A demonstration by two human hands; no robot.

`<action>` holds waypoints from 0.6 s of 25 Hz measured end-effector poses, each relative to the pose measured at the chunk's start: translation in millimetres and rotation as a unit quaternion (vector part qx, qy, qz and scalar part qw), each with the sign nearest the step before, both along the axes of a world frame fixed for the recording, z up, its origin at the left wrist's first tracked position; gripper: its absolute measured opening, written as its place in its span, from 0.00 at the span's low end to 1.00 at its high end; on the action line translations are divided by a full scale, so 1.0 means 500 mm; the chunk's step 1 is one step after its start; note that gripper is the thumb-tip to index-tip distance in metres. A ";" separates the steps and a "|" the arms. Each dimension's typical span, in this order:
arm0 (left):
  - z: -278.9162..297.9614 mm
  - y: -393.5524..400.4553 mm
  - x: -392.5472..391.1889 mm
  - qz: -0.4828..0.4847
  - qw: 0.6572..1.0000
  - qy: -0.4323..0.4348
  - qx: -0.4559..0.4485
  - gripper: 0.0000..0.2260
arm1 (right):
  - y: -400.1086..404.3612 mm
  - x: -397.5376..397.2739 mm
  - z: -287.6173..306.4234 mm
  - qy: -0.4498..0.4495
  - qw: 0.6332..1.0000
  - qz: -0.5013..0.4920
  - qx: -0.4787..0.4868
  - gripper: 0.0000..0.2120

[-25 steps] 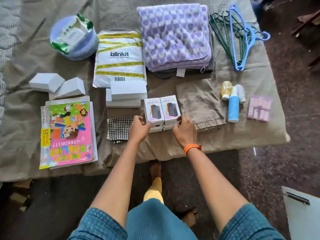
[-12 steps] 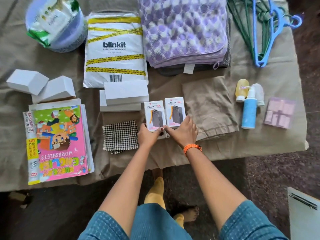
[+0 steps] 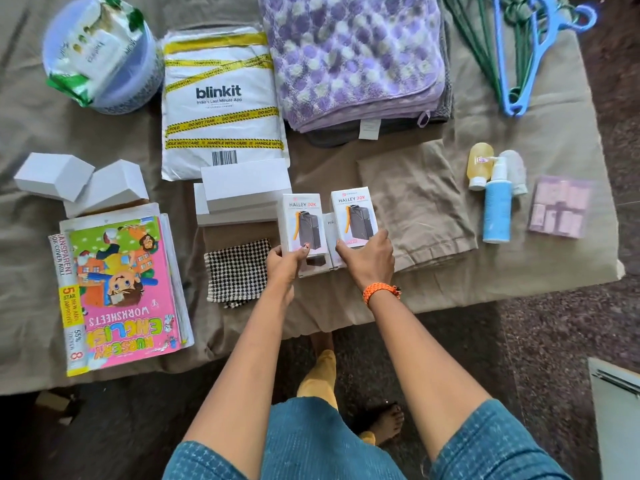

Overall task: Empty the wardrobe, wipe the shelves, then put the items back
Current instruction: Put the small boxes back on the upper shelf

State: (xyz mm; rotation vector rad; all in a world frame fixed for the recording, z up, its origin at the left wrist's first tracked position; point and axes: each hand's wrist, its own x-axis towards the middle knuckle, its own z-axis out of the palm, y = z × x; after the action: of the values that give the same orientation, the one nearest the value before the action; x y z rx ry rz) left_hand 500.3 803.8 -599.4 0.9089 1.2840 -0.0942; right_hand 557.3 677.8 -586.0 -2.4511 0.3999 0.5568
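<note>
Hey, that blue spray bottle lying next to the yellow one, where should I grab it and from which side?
Take the blue spray bottle round its straight blue body, coming from above with the grip across its width. It lies flat on the cloth, its white pump head pointing away between the yellow bottle and a pale capped bottle, so the top end looks crowded.

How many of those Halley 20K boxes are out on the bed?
At least 3: one in the left hand at, one in the right hand at, and another partly hidden beneath them. More may lie underneath.
</note>
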 end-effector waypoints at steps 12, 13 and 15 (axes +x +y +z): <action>0.142 -0.280 -0.150 -0.178 0.975 -0.131 0.013 0.24 | -0.302 -0.302 0.170 -0.195 0.951 -0.226 0.083 0.35; 0.160 -0.337 -0.161 -0.221 0.966 -0.135 0.013 0.26 | -0.358 -0.344 0.185 -0.214 0.938 -0.263 0.076 0.33; 0.199 -0.476 -0.197 -0.296 0.944 -0.148 -0.003 0.26 | -0.484 -0.446 0.218 -0.249 0.906 -0.336 0.057 0.31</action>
State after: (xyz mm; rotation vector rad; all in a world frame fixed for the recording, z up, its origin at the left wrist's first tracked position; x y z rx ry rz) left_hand 401.8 565.9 -499.9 1.2314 0.7019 -0.4164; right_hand 334.3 435.5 -477.0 -2.0472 0.9015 -0.3252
